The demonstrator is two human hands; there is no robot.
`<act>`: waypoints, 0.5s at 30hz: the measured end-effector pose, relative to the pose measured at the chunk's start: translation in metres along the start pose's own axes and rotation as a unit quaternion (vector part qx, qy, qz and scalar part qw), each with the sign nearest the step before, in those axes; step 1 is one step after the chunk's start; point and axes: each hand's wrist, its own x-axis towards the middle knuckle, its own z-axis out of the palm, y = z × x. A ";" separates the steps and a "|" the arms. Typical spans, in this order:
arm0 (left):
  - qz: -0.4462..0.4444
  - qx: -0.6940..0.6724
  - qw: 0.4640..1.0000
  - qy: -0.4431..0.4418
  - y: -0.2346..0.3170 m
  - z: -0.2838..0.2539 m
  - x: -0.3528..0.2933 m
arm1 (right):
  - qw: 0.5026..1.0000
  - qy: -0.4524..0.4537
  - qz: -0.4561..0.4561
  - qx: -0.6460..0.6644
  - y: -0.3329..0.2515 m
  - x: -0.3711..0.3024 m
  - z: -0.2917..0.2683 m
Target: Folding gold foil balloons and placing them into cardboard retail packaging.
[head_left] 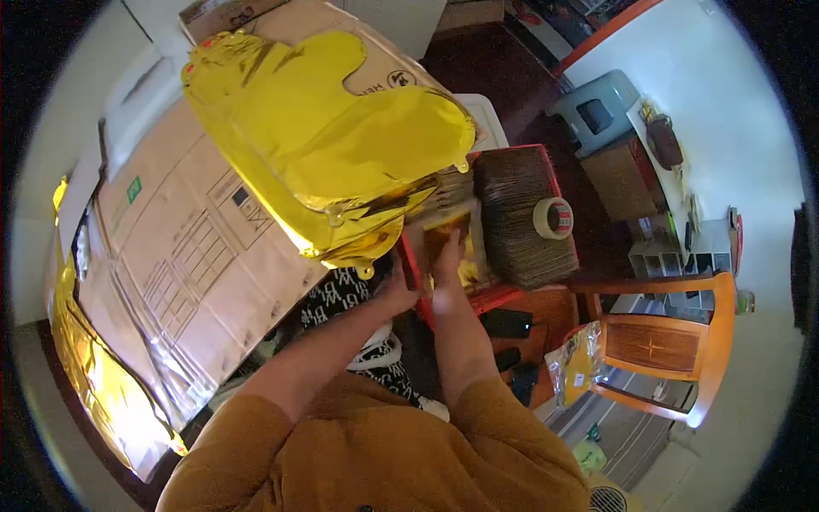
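A red crate (559, 175) stands in front of me, with a dense stack of thin brown cardboard pieces (516, 213) in its right part. My right hand (447, 263) reaches into its left part, against a clear plastic packet with gold foil inside (469, 275). Shadow and blur hide how its fingers lie on the packet. Beside the crate's near left wall is my left hand (397, 290), its fingers stretched upward and nothing visible in them. Just above it hang the lower folds of large gold foil balloons (316, 145), flat and shiny.
A large cardboard sheet (171, 222) carries the balloons on the left; more gold foil (102, 367) hangs off its far left edge. A tape roll (553, 218) sits on the cardboard stack. On the right are a wooden chair (712, 341), a packaged yellow item (580, 367) and a dark phone (507, 323).
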 end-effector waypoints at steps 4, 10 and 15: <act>0.004 0.031 0.999 0.010 -0.061 0.046 0.040 | 0.999 0.014 0.026 -0.020 -0.038 0.030 0.048; -0.061 0.064 0.996 0.007 -0.033 0.040 0.032 | 0.986 0.083 -0.026 -0.141 0.004 0.019 0.000; 0.129 0.268 0.920 0.254 0.019 0.015 0.048 | 0.994 0.098 0.019 -0.051 0.076 0.032 -0.076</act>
